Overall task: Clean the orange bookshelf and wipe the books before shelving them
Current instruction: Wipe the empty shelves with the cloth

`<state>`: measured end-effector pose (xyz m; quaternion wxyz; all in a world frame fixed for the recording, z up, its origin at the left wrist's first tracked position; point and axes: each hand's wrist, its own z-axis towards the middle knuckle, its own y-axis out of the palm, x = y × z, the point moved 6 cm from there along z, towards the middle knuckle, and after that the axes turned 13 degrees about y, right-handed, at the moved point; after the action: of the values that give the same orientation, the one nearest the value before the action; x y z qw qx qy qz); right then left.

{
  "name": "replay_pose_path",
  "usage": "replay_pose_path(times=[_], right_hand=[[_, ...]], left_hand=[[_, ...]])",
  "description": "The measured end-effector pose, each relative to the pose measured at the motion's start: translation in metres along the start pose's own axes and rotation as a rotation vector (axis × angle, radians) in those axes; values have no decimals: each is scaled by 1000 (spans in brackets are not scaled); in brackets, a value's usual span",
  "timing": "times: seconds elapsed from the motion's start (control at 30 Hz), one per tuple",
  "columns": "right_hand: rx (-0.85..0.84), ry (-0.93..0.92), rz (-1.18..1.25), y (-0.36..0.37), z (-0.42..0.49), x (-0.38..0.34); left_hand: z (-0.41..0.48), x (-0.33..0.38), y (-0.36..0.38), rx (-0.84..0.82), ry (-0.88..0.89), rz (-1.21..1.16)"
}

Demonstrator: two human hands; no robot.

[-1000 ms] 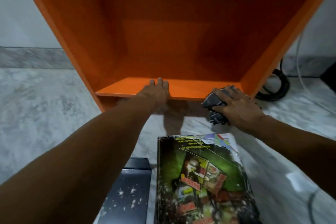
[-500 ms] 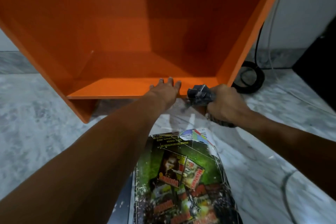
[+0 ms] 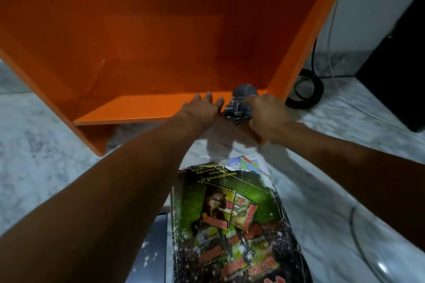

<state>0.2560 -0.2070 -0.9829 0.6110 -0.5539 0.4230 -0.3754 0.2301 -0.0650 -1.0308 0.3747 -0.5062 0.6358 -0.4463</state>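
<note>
While your left hand (image 3: 202, 108) lies flat on the bookshelf (image 3: 142, 108) floor, your right hand (image 3: 268, 114), fist closed round the cloth (image 3: 240, 104), has pushed in toward 1 o'clock, probably wiping that corner; books (image 3: 232, 220) wait unwiped at 6 o'clock.

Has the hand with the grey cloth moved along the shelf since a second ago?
Yes. The right hand has carried the cloth from in front of the orange bookshelf up onto the bottom board, near the right corner.
</note>
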Motion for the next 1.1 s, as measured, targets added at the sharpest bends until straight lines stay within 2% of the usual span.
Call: replay_pose_path(times=[0.13, 0.27, 0.4, 0.5, 0.57, 0.7, 0.83, 0.93, 1.1], right_hand=[[-198, 81, 203, -18, -8, 23], [-231, 138, 222, -22, -12, 36], [-264, 246, 299, -23, -17, 57], [-252, 287, 381, -49, -44, 49], [-249, 311, 367, -60, -57, 51], [-184, 320, 166, -76, -60, 58], [-235, 197, 113, -93, -60, 33], [-295, 174, 49, -87, -58, 24], [-276, 45, -3, -74, -67, 16]], left_hand=[[-7, 0, -9, 113, 47, -154], [-21, 16, -15, 348, 204, -477], [-33, 36, -29, 498, 359, -603], [-38, 53, -42, 574, 421, -626], [-36, 62, -44, 559, 405, -595], [-36, 76, -51, 527, 429, -479], [-46, 75, -57, 509, 434, -451], [-67, 80, -62, 457, 428, -452], [-88, 70, -69, 384, 250, -489]])
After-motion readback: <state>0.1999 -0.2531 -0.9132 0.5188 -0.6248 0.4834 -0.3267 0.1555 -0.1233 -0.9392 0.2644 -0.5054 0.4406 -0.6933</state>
